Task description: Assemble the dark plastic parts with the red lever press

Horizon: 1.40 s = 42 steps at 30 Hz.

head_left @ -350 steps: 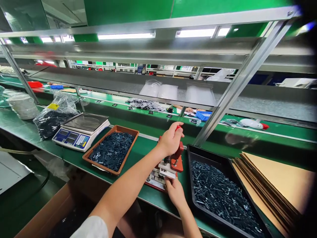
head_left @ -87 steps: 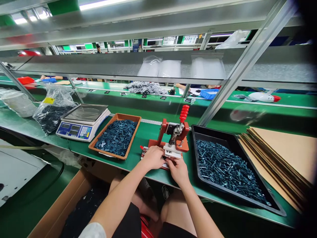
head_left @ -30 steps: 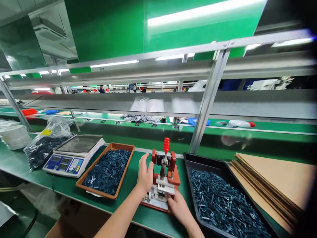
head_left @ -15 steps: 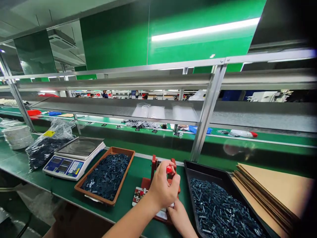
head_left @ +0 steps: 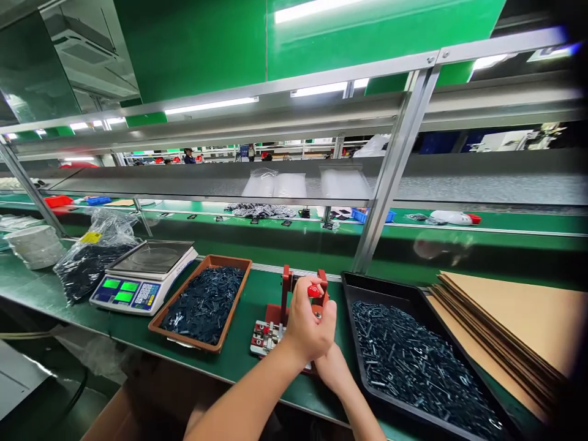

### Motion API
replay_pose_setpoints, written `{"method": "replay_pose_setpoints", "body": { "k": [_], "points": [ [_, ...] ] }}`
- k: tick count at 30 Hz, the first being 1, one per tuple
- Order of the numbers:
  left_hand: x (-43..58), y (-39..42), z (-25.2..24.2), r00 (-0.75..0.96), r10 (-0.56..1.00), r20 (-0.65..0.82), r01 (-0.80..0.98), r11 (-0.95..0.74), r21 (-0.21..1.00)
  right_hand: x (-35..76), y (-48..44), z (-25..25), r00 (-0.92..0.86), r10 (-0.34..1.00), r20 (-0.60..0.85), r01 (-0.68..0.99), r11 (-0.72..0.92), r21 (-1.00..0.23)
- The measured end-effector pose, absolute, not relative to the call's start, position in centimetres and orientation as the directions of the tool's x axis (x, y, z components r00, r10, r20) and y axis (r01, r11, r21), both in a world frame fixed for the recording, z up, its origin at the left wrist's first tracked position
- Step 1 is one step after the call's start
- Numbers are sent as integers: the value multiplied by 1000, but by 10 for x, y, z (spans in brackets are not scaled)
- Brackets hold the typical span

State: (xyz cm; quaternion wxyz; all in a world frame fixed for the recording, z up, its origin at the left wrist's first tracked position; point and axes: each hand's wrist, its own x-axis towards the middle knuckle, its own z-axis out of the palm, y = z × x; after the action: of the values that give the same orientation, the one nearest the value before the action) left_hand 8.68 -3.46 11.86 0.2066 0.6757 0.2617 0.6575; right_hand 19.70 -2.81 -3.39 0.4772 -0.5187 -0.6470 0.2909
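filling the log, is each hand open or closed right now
Left hand: closed around the red rounded plastic-looking handle.
Right hand: cannot tell, fingers hidden behind left hand.

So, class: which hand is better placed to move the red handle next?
The left, probably: the left hand is closed around the red handle, while the right hand sits lower, near the front of the press, partly hidden by the left.
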Motion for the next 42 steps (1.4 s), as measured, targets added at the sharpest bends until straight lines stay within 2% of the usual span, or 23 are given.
{"method": "replay_pose_setpoints", "body": {
  "k": [7,10,15,20,28,36,42],
  "points": [
    [90,-31,115,-29,629,777,48,-776,629,198,-26,-41,4,952,307,424,277,-862],
    [85,-25,123,28,632,775,36,-775,631,199,-26,-43,-5,951,309,447,278,-850],
    [77,-18,134,129,693,710,0,-716,698,198,-27,-40,21,948,317,428,278,-860],
    [82,-22,123,43,644,764,8,-765,644,197,-27,-41,51,950,307,450,252,-857],
    [91,-22,112,-28,627,778,-31,-779,626,200,-26,-48,58,963,262,508,197,-839],
    [90,-20,115,-13,606,795,2,-795,606,200,-22,-55,94,968,233,528,150,-836],
    [79,-17,124,101,558,824,49,-830,556,200,-20,-49,55,983,173,512,122,-850]
  ]
}}
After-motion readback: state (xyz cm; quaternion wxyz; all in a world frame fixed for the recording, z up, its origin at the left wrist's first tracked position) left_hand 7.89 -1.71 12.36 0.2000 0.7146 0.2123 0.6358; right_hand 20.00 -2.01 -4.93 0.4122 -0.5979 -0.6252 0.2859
